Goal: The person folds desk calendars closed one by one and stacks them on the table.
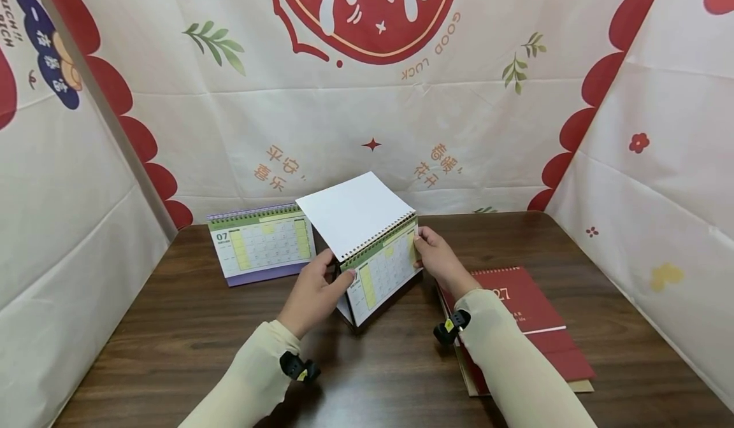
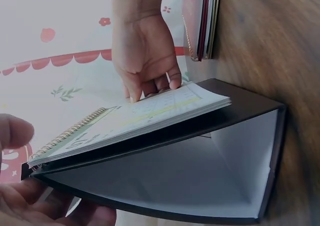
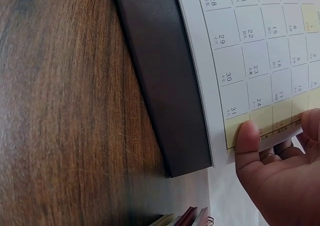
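Note:
A dark-based desk calendar point(image 1: 384, 269) stands angled on the table, with a blank white sheet point(image 1: 355, 214) flipped back over its top coil. At its left end is my left hand point(image 1: 312, 291), fingers bent behind the upper corner and thumb to the front; the left wrist view shows the thumb a little off the page. My right hand point(image 1: 441, 259) pinches the right edge of the calendar pages point(image 3: 250, 80), thumb on the yellow column and fingers behind. The open end of the triangular stand point(image 2: 200, 161) shows in the left wrist view.
Behind on the left stands a second calendar point(image 1: 266, 243) with a purple base, marked 07. Red spiral-bound calendars point(image 1: 539, 300) lie stacked at the right, partly under the right forearm. A printed cloth backdrop point(image 1: 344, 116) borders the brown table point(image 1: 189, 345).

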Tool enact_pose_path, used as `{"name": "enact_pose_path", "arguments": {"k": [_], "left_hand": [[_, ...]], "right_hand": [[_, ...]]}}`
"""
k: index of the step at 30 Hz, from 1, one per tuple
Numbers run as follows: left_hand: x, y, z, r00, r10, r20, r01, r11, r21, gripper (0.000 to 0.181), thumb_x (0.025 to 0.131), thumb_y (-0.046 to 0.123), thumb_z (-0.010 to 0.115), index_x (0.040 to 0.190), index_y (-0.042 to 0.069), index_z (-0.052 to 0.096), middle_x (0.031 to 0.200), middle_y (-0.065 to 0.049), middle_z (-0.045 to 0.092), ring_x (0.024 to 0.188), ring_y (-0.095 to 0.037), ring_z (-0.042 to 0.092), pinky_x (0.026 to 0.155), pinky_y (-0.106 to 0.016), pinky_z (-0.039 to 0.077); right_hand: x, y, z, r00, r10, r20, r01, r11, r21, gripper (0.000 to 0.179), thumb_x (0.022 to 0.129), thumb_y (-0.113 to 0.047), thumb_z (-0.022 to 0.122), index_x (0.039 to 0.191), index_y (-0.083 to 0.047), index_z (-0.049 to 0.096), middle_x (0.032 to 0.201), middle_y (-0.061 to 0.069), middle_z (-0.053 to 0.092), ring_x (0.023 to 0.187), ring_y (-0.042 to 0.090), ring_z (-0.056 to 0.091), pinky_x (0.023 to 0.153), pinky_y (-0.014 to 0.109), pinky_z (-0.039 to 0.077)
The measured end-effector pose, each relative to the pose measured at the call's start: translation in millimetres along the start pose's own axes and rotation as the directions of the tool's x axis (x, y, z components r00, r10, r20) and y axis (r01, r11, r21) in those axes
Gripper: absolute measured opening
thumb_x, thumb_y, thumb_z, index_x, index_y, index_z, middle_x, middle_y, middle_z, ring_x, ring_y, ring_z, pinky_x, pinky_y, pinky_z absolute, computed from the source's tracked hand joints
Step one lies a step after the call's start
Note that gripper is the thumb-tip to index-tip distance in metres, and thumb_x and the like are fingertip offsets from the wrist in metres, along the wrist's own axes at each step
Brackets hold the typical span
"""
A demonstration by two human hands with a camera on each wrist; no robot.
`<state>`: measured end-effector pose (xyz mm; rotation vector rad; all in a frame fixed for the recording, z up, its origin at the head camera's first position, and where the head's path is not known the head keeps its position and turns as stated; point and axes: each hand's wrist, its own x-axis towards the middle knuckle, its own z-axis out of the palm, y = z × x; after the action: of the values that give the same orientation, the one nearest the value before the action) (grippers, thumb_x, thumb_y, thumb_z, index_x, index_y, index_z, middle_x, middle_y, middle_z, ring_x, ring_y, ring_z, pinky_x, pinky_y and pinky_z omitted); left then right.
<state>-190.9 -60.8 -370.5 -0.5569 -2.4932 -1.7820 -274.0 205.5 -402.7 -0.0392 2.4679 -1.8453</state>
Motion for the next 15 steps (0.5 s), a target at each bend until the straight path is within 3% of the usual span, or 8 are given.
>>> {"name": "enact_pose_path", "arguments": {"k": [7, 13, 15], "left_hand": [[6.6, 7.5, -0.5, 0.998, 0.065, -0.026, -0.065, 0.998, 0.026, 0.030, 0.101, 0.017, 0.058, 0.130, 0.011, 0.061, 0.120, -0.006, 0.067, 0.103, -0.017, 0.066, 0.082, -0.041, 0.055], [9.6, 9.1, -2.1, 0.993, 0.115, -0.040, -0.112, 0.990, 0.080, 0.022, 0.101, 0.015, 0.058, 0.121, 0.010, 0.065, 0.116, -0.004, 0.067, 0.102, -0.015, 0.064, 0.084, -0.041, 0.054], [10.3, 9.1, -2.5, 0.991, 0.130, -0.040, -0.126, 0.988, 0.092, 0.021, 0.100, 0.012, 0.057, 0.119, 0.010, 0.066, 0.115, -0.002, 0.066, 0.102, -0.014, 0.063, 0.085, -0.040, 0.052]], "right_hand": [[-2.3, 0.6, 0.6, 1.000, -0.008, 0.002, 0.007, 1.000, 0.003, 0.029, 0.110, -0.021, 0.032, 0.130, -0.006, 0.048, 0.113, 0.017, 0.053, 0.096, 0.028, 0.050, 0.077, 0.036, 0.047], [-1.8, 0.8, -1.1, 0.998, -0.049, 0.025, 0.049, 0.999, -0.007, 0.032, 0.110, -0.020, 0.031, 0.133, -0.002, 0.046, 0.111, 0.017, 0.052, 0.094, 0.028, 0.050, 0.079, 0.040, 0.048], [-1.4, 1.2, -1.7, 0.997, -0.065, 0.033, 0.065, 0.998, -0.007, 0.028, 0.110, -0.018, 0.031, 0.124, 0.000, 0.047, 0.103, 0.016, 0.051, 0.089, 0.028, 0.048, 0.078, 0.041, 0.047]]}}
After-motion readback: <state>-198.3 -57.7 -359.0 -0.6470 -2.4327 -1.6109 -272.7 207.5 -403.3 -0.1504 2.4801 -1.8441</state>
